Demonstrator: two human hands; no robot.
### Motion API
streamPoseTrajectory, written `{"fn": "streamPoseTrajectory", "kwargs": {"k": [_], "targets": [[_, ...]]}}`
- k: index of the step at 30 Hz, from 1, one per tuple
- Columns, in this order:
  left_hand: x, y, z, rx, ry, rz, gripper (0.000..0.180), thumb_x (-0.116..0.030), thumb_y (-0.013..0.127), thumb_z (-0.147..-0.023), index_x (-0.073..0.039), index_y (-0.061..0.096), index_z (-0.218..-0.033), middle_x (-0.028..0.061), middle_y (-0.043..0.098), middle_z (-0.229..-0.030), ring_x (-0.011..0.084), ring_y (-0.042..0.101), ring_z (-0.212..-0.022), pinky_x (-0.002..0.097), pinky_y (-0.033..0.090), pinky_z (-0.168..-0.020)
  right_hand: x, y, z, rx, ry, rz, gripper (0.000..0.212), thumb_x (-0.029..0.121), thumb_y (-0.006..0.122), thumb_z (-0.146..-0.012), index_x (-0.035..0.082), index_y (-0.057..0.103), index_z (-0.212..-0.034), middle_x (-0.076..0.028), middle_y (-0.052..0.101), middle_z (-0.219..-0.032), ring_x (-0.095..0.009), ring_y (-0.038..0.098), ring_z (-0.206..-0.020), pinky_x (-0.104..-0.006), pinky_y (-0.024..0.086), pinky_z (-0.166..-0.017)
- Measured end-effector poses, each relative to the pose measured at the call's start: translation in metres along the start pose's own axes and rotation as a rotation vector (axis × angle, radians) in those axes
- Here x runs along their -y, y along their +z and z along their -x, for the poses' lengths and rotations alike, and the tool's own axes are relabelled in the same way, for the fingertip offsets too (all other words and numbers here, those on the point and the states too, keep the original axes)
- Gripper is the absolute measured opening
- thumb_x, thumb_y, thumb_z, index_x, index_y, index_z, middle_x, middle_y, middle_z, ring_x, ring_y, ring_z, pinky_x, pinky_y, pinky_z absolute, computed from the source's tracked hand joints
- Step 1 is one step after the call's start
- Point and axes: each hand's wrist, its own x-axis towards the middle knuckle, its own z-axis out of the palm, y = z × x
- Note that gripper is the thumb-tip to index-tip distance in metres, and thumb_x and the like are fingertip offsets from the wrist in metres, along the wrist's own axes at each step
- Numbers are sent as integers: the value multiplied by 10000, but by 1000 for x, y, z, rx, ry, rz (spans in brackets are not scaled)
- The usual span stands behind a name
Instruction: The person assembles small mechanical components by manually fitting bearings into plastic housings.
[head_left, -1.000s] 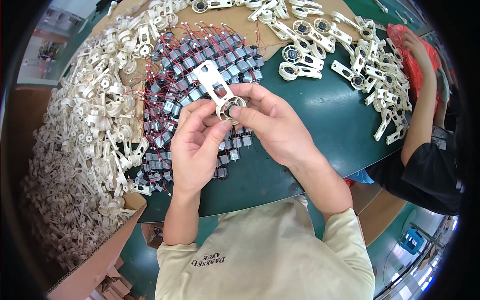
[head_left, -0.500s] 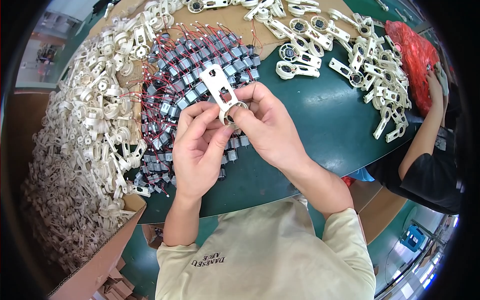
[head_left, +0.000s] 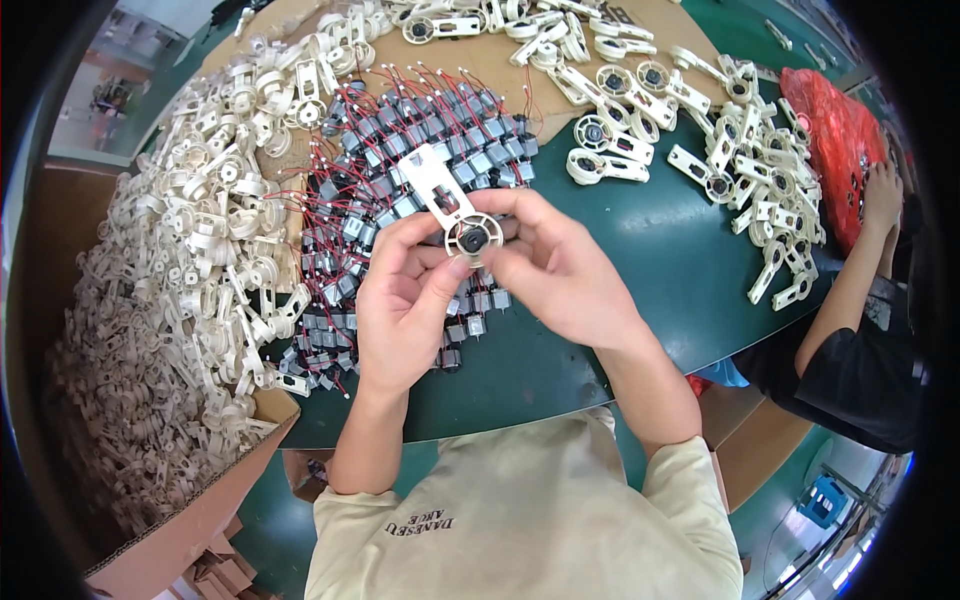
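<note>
A cream-white, paddle-shaped plastic part (head_left: 433,178) is being held at its ring end by a bare left hand (head_left: 400,305) and a bare right hand (head_left: 565,275).
Above a cluster of grey, boxy metal motors with thin red wires (head_left: 400,145), on a dark green table (head_left: 665,275), the part is being presented with its flat arm pointed far and left. The arm is being pierced by a small opening near its tip and a longer slot nearer the ring; inside the spoked ring, a round black hub (head_left: 473,238) is being shown at the centre. The ring's left and near edge is being pinched by the left thumb and curled fingers, its right side by the right thumb and bent index finger; how firmly it is being pressed cannot be told.
</note>
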Motion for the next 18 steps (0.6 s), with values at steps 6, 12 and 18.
{"fn": "streamPoseTrajectory", "kwargs": {"k": [6,12,18], "targets": [[-4,-2,5,56,87,-98,297,34,509,-933,50,528,-1230,136,437,-1334,207,575,-1115,316,484,-950,20,-7,1,-23,-199,637,410,61,690,-808,-6,546,-1186,-123,569,-991,-210,626,-785,-311,511,-683],[-13,-16,2,-52,149,-198,284,32,502,-937,50,534,-1219,152,436,-1336,210,596,-1073,330,493,-935,25,-69,-20,-757,-278,791,466,119,688,-830,-38,528,-1239,-171,641,-1019,-211,659,-766,-323,530,-680],[-15,-7,1,-65,211,-284,279,45,515,-920,28,555,-1195,132,449,-1305,183,613,-1028,307,499,-894,37,-101,-17,-964,-454,1307,521,177,675,-850,-16,484,-1295,-225,514,-1292,-351,546,-1157,-391,446,-970]]}}
